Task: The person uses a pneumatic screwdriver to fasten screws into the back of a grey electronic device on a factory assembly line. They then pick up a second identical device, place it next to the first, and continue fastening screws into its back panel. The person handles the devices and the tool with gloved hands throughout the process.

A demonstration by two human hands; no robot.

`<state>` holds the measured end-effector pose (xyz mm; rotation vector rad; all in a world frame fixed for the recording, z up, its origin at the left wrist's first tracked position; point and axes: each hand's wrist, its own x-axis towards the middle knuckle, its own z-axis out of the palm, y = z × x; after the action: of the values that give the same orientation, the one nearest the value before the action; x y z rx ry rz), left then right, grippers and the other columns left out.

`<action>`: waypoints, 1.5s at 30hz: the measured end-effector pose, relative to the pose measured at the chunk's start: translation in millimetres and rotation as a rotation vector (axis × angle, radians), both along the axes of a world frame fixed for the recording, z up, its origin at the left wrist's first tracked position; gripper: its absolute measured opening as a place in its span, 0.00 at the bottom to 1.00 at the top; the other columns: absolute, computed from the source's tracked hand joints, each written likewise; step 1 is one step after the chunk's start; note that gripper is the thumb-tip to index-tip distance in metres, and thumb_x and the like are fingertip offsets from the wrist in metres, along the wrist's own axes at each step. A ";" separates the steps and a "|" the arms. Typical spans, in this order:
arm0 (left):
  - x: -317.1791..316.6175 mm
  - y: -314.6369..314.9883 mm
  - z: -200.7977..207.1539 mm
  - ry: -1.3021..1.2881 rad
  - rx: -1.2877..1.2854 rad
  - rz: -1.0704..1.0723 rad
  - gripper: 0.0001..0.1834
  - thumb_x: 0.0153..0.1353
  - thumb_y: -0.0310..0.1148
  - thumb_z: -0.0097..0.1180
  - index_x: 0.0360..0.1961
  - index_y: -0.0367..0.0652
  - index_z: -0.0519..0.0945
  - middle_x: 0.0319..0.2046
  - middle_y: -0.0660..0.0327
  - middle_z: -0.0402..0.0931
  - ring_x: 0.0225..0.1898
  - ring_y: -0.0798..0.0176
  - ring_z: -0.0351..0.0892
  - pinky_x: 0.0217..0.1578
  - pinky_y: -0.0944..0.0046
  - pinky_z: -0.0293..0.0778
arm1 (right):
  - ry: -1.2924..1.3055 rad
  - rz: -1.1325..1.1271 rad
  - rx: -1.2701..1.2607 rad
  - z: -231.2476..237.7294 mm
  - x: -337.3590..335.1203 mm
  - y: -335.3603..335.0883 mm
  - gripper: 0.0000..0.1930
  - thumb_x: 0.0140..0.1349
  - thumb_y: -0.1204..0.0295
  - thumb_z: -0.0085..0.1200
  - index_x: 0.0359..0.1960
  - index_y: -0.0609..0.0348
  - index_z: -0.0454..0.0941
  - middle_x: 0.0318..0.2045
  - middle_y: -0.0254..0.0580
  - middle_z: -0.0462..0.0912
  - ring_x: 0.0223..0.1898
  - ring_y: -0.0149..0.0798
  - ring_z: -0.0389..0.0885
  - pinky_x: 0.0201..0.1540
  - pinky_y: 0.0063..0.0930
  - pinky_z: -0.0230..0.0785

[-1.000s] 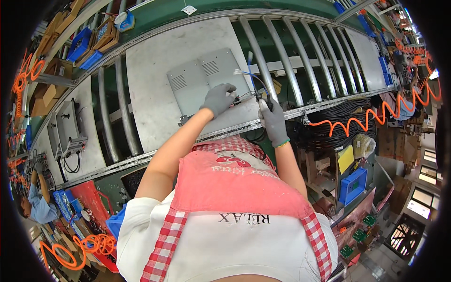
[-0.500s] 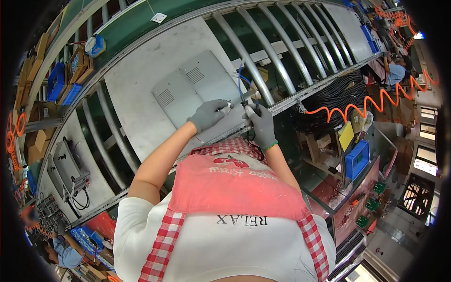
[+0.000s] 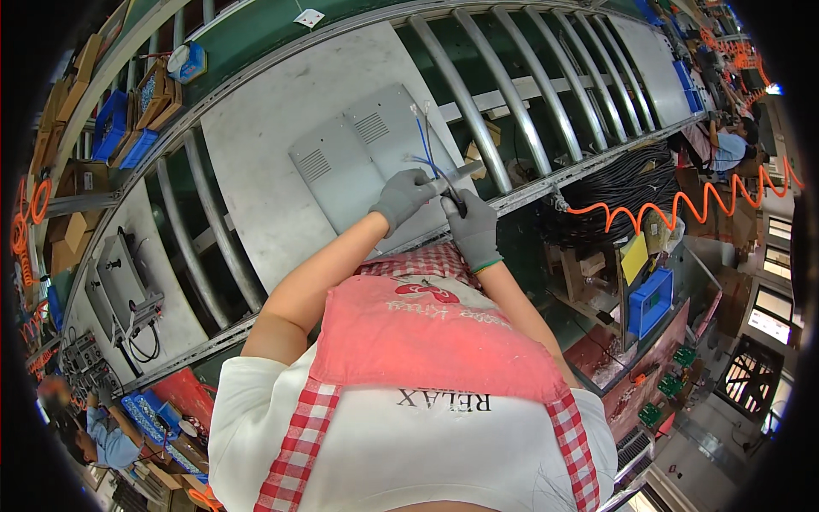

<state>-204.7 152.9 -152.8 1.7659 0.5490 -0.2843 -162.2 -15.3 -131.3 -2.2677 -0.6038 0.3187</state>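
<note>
My gloved left hand (image 3: pixel 401 201) is closed where the wires leave a black cable (image 3: pixel 455 203); its fingertips partly hide the hold. Close on its right, my gloved right hand (image 3: pixel 474 230) grips the black sheath. From between the hands, loose blue and pale wires (image 3: pixel 424 136) fan upward, their stripped or tipped ends spread out. Both hands are over the near edge of a grey sheet-metal housing (image 3: pixel 341 128) with two slotted vents, which lies on a white board.
The white board (image 3: pixel 256 128) rests on a roller conveyor (image 3: pixel 503 94). Black cables are coiled (image 3: pixel 597 200) at the right, near an orange spiral hose (image 3: pixel 636 218) and a blue bin (image 3: pixel 650 303). Parts boxes (image 3: pixel 153 98) stand far left; another housing (image 3: pixel 119 282) lies left. Co-workers sit at both sides.
My left hand has moved right and up to the cable beside my right hand. The wires now point upward and to the left, spread apart. The view has shifted slightly.
</note>
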 end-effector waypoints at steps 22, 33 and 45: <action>19.2 -6.2 3.4 -0.130 0.213 0.159 0.27 0.53 0.48 0.63 0.46 0.38 0.76 0.42 0.47 0.79 0.45 0.52 0.79 0.48 0.61 0.71 | -0.226 -0.018 -0.121 -14.0 49.2 -56.4 0.15 0.66 0.60 0.49 0.36 0.62 0.75 0.32 0.57 0.80 0.36 0.60 0.78 0.35 0.48 0.69; -28.6 -37.8 -4.1 -0.321 0.595 0.021 0.14 0.60 0.42 0.53 0.39 0.45 0.81 0.33 0.53 0.79 0.36 0.51 0.79 0.37 0.55 0.73 | 1.072 0.207 0.799 17.7 21.6 -59.4 0.20 0.56 0.73 0.54 0.51 0.64 0.70 0.42 0.39 0.74 0.44 0.33 0.73 0.48 0.27 0.67; -24.1 -43.8 -5.1 -0.374 0.188 0.078 0.17 0.59 0.44 0.55 0.41 0.43 0.82 0.36 0.53 0.81 0.39 0.55 0.81 0.40 0.61 0.74 | 0.755 -0.190 0.479 15.8 28.0 -33.9 0.12 0.63 0.76 0.54 0.44 0.72 0.76 0.36 0.46 0.82 0.32 0.32 0.82 0.35 0.21 0.77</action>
<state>-228.8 109.1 -157.9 1.9146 0.3809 0.1562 -134.3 -49.2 -115.5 -1.5620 -0.0495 0.7886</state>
